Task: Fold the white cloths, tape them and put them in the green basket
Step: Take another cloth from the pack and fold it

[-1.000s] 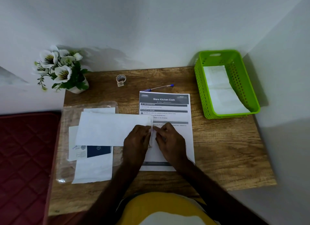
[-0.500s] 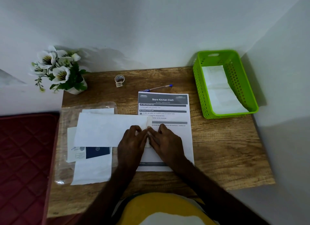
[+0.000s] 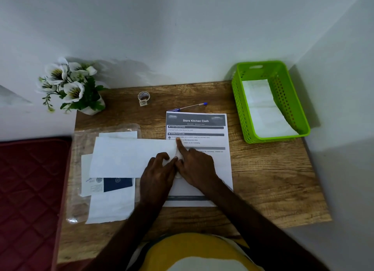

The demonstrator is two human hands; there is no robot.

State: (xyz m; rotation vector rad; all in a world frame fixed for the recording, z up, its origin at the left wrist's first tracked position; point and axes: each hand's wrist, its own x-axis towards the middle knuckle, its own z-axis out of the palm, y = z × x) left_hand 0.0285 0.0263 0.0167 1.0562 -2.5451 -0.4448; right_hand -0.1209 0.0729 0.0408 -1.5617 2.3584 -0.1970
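Both hands meet at the right end of a folded white cloth (image 3: 129, 157) that lies flat on the wooden table (image 3: 269, 181). The left hand (image 3: 156, 176) rests on the cloth with its fingers bent, fingertips pressing down at the cloth's end; whether they pinch anything I cannot tell. The right hand (image 3: 195, 167) touches the left, its forefinger stretched straight along the cloth's end edge and pressing there, the other fingers curled under. Beneath and right of the hands lies an instruction sheet (image 3: 202, 129) headed "Store Kitchen Cloth". Left of the grip, under the cloth, sit more white cloths (image 3: 110, 207) on a clear plastic wrapper (image 3: 81, 190). Beyond the hands stand a tape roll (image 3: 143, 98) and a pen (image 3: 187, 107). Well to the right, at the far corner, the green basket (image 3: 240, 109) holds a folded cloth.
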